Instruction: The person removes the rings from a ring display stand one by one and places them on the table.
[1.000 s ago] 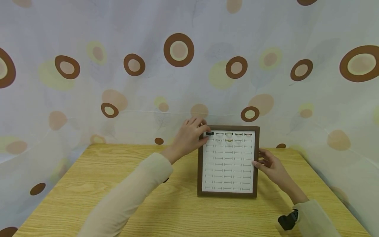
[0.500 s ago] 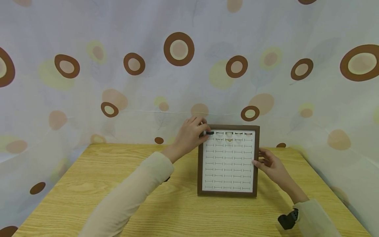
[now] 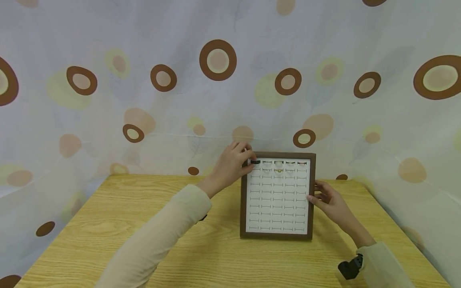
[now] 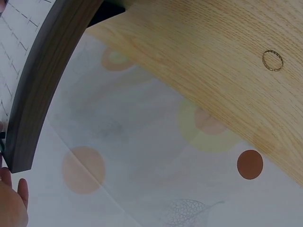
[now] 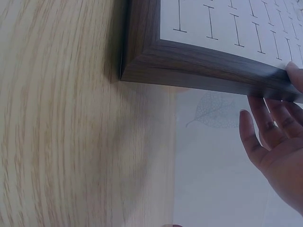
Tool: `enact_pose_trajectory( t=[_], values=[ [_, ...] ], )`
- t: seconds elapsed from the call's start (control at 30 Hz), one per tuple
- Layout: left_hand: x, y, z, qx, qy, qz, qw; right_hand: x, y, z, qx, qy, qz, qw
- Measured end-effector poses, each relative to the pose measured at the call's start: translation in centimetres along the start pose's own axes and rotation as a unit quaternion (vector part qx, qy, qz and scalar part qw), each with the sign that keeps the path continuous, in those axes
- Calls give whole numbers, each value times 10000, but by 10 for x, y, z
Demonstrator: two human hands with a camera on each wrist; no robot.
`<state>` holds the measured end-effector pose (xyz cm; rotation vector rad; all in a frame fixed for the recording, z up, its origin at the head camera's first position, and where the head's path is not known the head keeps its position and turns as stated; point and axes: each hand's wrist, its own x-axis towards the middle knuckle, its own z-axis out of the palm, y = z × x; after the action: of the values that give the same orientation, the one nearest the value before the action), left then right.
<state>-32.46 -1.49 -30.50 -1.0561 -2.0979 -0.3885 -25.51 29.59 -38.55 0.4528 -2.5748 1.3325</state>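
A ring display board with a brown frame and white slotted panel stands upright on the table, leaning back slightly. My left hand is at its top left corner, thumb and fingertips around a black ring in the first slot of the top row. With my right hand I grip the board's right side, thumb on the front and fingers behind, as the right wrist view also shows. More rings fill the rest of the top row, and a gold ring sits in the second row between two silvery ones.
A thin gold-coloured ring lies on the wooden table in the left wrist view; my left arm hides that spot in the head view. A patterned curtain hangs behind the table and along its sides.
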Motion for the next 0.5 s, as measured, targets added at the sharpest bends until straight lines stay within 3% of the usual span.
enact_pose_trajectory(
  t=[0.5],
  values=[
    [0,0,-1,-136,-39,-31,9999,0,-1,0,72,-43,-46,10000]
  ],
)
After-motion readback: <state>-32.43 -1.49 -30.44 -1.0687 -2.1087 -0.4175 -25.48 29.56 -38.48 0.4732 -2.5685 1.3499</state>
